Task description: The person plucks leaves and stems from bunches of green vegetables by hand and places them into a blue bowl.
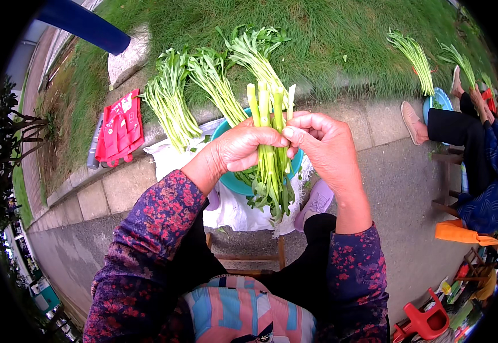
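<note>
Honestly, a decent setup: white sheet on the ground, teal basin on it, held bunch of greens above the basin, cut ends pointing away, leaves toward the lap; left hand is curled snugly round the stems, thumb across the front; right hand is bent in at the bunch's right side, thumb and finger close together, can't tell if they're pinching a stem; I'd keep that left grip firm but not crushing, and level those uneven cut ends.
</note>
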Action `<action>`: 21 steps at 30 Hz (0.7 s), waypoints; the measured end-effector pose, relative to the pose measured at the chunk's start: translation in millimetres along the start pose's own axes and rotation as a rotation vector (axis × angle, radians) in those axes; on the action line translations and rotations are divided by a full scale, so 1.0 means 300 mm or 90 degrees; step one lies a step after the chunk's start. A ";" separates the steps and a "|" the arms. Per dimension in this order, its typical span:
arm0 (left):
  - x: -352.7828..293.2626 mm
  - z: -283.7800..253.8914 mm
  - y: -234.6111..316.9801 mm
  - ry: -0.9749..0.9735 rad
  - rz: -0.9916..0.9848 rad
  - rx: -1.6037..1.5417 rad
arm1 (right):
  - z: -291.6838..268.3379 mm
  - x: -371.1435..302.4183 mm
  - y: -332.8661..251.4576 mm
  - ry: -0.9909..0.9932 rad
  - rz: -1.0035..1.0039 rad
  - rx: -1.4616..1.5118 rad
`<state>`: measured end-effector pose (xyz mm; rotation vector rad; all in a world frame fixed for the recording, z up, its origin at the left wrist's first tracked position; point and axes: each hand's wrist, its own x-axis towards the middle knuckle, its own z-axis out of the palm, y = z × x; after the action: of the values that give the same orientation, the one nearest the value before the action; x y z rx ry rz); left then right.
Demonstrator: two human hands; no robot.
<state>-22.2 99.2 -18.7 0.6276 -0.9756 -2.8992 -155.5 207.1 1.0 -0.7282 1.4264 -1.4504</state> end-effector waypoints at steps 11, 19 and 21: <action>0.004 -0.001 0.014 0.054 0.036 0.014 | 0.004 0.002 -0.014 0.044 0.066 0.044; 0.003 -0.080 0.053 0.090 0.139 -0.043 | -0.077 0.003 -0.001 0.079 0.093 0.189; -0.001 -0.104 0.074 0.104 0.160 -0.053 | -0.104 0.007 0.004 0.083 0.059 0.285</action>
<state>-12.5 63.4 -28.2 0.6716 -0.8415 -2.6083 -184.2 218.0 -5.0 -0.2863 1.1512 -1.6888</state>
